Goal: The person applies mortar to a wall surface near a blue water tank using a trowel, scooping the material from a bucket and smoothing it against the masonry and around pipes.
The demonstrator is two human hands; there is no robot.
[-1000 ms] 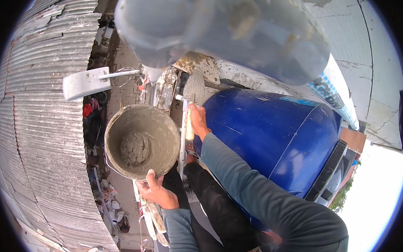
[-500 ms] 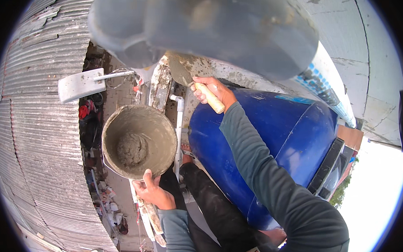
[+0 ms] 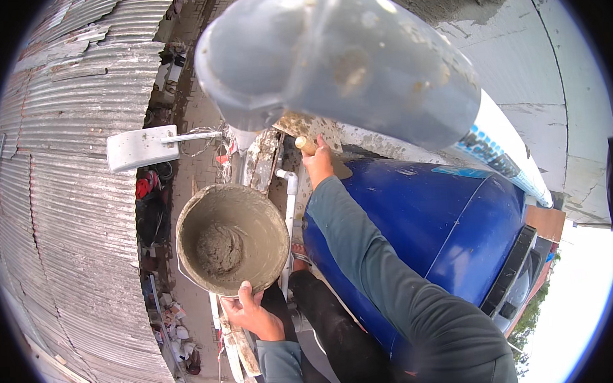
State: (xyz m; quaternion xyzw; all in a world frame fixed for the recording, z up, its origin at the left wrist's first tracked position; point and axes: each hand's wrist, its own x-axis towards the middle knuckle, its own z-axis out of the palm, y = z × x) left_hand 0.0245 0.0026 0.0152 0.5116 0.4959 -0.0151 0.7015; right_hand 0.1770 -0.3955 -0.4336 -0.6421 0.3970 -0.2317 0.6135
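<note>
My left hand (image 3: pixel 253 316) grips the near rim of a mortar-caked bucket (image 3: pixel 270 226), with the thumb over the edge. Inside, a lump of wet grey mortar (image 3: pixel 219 250) lies toward the left of the bottom. Farther off and to the right, my right hand (image 3: pixel 319 163) is closed round the pale wooden handle of a trowel (image 3: pixel 305 145). The butt of that handle points away to the left; the blade is mostly hidden by the hand. Just beyond is a mortar-spattered wall surface (image 3: pixel 323 128).
A thick grey pipe (image 3: pixel 356 68) crosses overhead, close to the camera. At right lies a big blue drum (image 3: pixel 415 221). A thin white pipe (image 3: pixel 291 205) stands beside the bucket. Wooden planks (image 3: pixel 261 159), a white lamp-like panel (image 3: pixel 141 148) and a corrugated roof (image 3: pixel 78 220) are at left.
My right hand has turned the trowel, so its handle butt now points away and the blade no longer shows at the wall. The whole view has shifted; my left hand still holds the bucket rim.
</note>
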